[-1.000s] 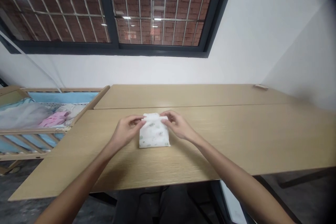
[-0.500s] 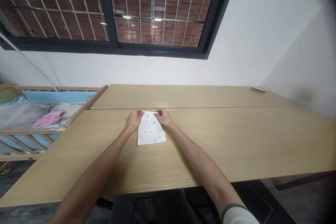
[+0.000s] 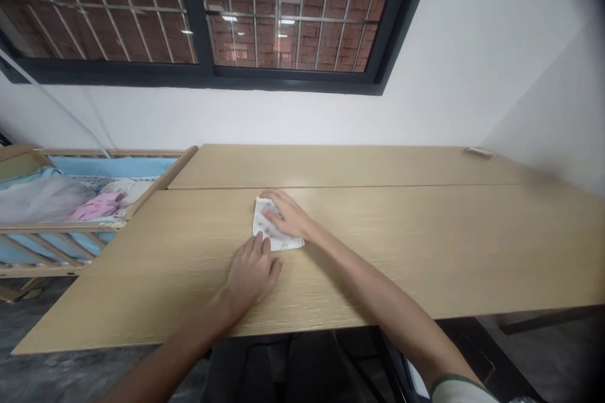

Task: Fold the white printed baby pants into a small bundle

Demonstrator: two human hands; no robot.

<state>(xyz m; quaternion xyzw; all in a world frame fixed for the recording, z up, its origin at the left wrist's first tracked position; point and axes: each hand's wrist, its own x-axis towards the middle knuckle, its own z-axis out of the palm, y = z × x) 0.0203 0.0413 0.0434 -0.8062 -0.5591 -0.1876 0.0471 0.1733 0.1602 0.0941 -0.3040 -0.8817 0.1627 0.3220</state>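
Note:
A small folded white cloth (image 3: 265, 221) with a faint print lies near the middle of the light wooden table (image 3: 425, 245). My right hand (image 3: 286, 214) rests flat on top of it, fingers stretched out and pressing it down. My left hand (image 3: 250, 271) lies on the table just in front of the cloth, fingers loosely extended, with the fingertips at the cloth's near edge. Neither hand holds anything.
A wooden baby cot (image 3: 70, 201) with blue lining and pink and white clothes stands against the table's left end. A small flat object (image 3: 478, 152) lies at the far right corner. A white wall and a dark-framed window are behind.
Both hands left the cloth's far edge. The right hand now lies flat on top of the cloth, and the left hand has drawn back toward me to the near edge.

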